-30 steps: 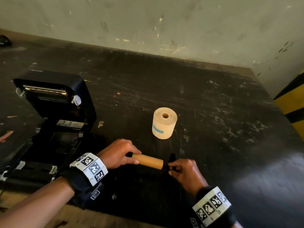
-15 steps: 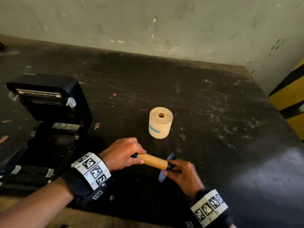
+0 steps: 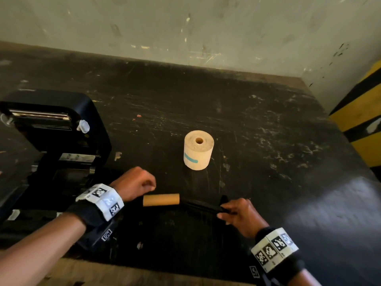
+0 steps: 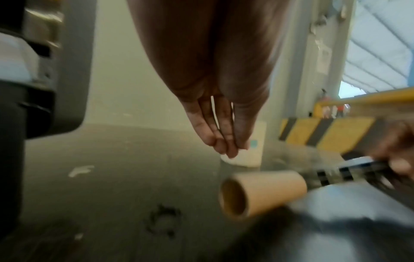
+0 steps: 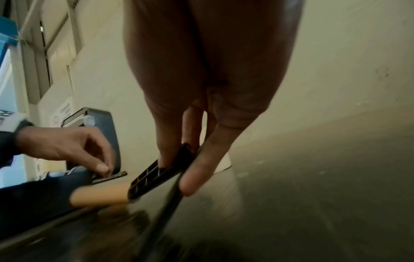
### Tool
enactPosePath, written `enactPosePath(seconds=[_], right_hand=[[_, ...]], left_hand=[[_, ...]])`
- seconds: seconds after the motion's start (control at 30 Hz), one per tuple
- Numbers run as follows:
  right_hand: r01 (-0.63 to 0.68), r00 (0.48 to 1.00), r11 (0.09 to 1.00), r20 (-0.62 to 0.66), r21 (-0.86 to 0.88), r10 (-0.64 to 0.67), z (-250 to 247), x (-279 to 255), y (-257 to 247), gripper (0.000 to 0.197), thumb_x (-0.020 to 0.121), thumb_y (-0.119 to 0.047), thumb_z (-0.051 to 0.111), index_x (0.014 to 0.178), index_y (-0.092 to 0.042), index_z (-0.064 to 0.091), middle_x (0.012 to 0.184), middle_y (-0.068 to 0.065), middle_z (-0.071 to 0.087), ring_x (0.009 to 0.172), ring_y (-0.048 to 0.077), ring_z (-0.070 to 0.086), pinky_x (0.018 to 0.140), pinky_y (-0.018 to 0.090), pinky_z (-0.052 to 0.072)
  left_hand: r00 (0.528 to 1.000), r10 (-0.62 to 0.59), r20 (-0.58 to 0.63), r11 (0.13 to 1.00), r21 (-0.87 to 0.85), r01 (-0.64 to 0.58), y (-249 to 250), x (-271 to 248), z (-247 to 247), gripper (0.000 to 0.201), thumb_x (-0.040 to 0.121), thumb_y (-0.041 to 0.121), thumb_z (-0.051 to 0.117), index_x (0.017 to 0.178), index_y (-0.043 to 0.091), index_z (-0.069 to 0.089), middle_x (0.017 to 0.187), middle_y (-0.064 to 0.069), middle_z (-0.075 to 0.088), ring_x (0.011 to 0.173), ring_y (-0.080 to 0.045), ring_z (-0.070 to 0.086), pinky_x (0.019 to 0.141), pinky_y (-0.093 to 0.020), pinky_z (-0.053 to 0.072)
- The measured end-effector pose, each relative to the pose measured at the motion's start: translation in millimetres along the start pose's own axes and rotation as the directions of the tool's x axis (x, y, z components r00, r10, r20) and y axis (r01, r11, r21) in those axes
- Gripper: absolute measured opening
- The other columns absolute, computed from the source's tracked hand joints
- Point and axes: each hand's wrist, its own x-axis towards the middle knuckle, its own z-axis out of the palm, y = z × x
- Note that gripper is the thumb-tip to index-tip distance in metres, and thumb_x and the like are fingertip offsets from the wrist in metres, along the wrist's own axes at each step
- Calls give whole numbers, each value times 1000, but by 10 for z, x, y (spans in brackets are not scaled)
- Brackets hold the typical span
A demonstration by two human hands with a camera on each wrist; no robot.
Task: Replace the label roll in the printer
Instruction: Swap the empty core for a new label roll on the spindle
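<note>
An empty brown cardboard core (image 3: 161, 199) lies low over the dark table (image 3: 268, 151), its left end hollow (image 4: 233, 198). A black spindle (image 3: 203, 205) sticks out of the core's right end. My right hand (image 3: 237, 211) pinches the spindle's far end between thumb and fingers (image 5: 192, 177). My left hand (image 3: 136, 182) hovers just above and left of the core, holding nothing, with relaxed fingers (image 4: 221, 140). A full cream label roll (image 3: 198, 149) with a teal mark stands upright behind them. The black printer (image 3: 51, 141) sits at the left with its lid raised.
A pale wall runs along the table's back edge. A yellow-and-black striped barrier (image 3: 362, 120) stands past the right edge. The table's front edge (image 3: 144, 271) is close below my wrists.
My left hand has let go of the cardboard core and lifted off it. My right hand has drawn the black spindle out to the right, baring most of its length.
</note>
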Motion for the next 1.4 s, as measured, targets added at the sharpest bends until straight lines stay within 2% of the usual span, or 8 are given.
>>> enactPosePath(seconds=[0.13, 0.3, 0.5, 0.67, 0.8, 0.9, 1.1, 1.4], right_hand=[[-32, 999, 999, -4, 16, 32, 127, 27, -58, 9, 87, -27, 63, 82, -25, 70, 80, 3, 70, 70, 9, 67, 69, 23, 56], [-62, 995, 996, -70, 58, 66, 194, -11, -66, 11, 85, -20, 67, 82, -11, 73, 80, 16, 73, 75, 25, 70, 72, 36, 58], [-88, 995, 994, -37, 70, 91, 181, -57, -104, 7, 83, -17, 68, 80, -14, 73, 73, 14, 71, 64, 12, 65, 73, 41, 57], [-169, 985, 981, 45, 91, 165, 141, -58, -212, 9, 83, -16, 69, 80, -22, 73, 83, 16, 73, 78, 26, 70, 79, 40, 58], [-210, 968, 978, 145, 22, 204, 238, 19, -365, 13, 85, -15, 66, 78, -26, 70, 75, 3, 68, 68, 12, 65, 70, 23, 56], [-256, 959, 966, 113, -37, 259, 373, 121, -339, 6, 83, -18, 69, 85, -14, 72, 72, 2, 66, 64, 12, 63, 70, 31, 58], [-330, 944, 931, -47, -158, 327, 531, 120, -329, 43, 78, -22, 71, 119, -22, 60, 118, 9, 56, 99, 25, 63, 86, 33, 55], [-297, 953, 913, -35, -279, 300, 312, 38, -474, 55, 85, -21, 64, 136, -27, 44, 135, 5, 49, 122, 21, 51, 102, 30, 43]], left_hand=[[988, 86, 132, 996, 27, -90, 64, 43, 404, 34, 84, 46, 57, 113, 28, 63, 113, 6, 65, 109, -12, 54, 93, -30, 43], [958, 225, 178, 963, 111, -247, 139, 50, 540, 41, 84, 49, 54, 115, 23, 59, 110, 3, 58, 107, -13, 47, 89, -29, 34], [979, 147, 142, 989, -36, -143, 200, 61, 519, 32, 84, 39, 60, 109, 19, 61, 108, -3, 57, 104, -20, 55, 86, -35, 44], [992, 127, 2, 983, -132, -126, 284, 251, 249, 41, 86, 33, 61, 125, 22, 54, 113, 2, 53, 107, -13, 50, 90, -29, 41], [981, 151, 125, 985, -102, -139, 383, 380, 351, 45, 86, 31, 62, 128, 20, 51, 120, -1, 51, 114, -17, 47, 96, -32, 40], [967, 179, 181, 984, -58, -171, 410, 386, 522, 41, 85, 32, 62, 123, 18, 55, 119, -4, 52, 114, -19, 48, 94, -33, 41], [965, 217, 146, 976, -49, -212, 344, 355, 645, 39, 85, 34, 61, 121, 18, 56, 116, -4, 53, 110, -20, 50, 93, -34, 42], [964, 218, 153, 974, -103, -204, 317, 357, 677, 52, 84, 36, 63, 131, 21, 47, 122, -2, 51, 118, -18, 46, 97, -32, 40]])
